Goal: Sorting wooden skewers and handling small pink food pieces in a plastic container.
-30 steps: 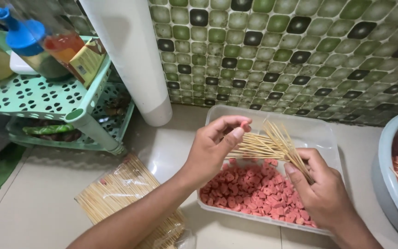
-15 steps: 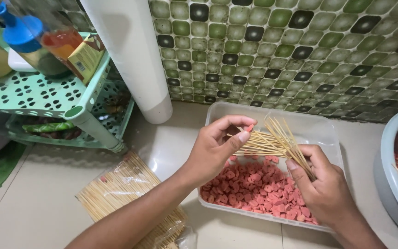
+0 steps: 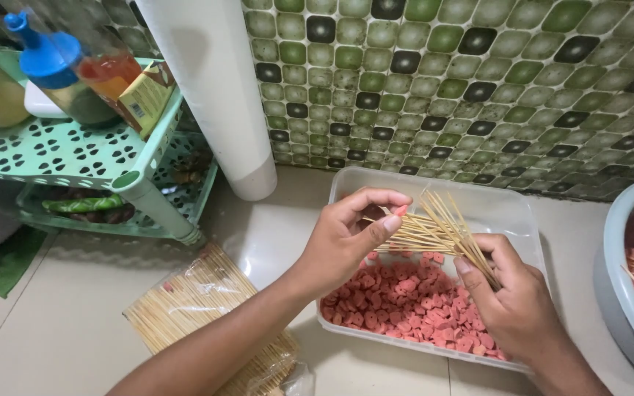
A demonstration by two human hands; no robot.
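Threading is in hand: a pink sausage piece (image 3: 401, 210) is pinched by the left hand (image 3: 346, 238) at the skewers (image 3: 434, 233) gripped by the right hand (image 3: 511, 301); careful alignment with one tip seems needed next.

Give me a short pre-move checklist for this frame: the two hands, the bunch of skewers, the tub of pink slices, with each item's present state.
1. Right hand grips the bunch of wooden skewers: ok, the fingers wrap the lower ends and the sticks fan out up and left.
2. Left hand is on a single skewer: cannot tell, thumb and fingers pinch at the tips, but one stick or several is unclear.
3. A pink piece sits at the left fingertips: ok, a small one shows there.
4. Clear plastic tub holds pink sausage slices: ok, many lie under the hands.
5. Spare skewer pack lies on the floor beside the tub: ok.
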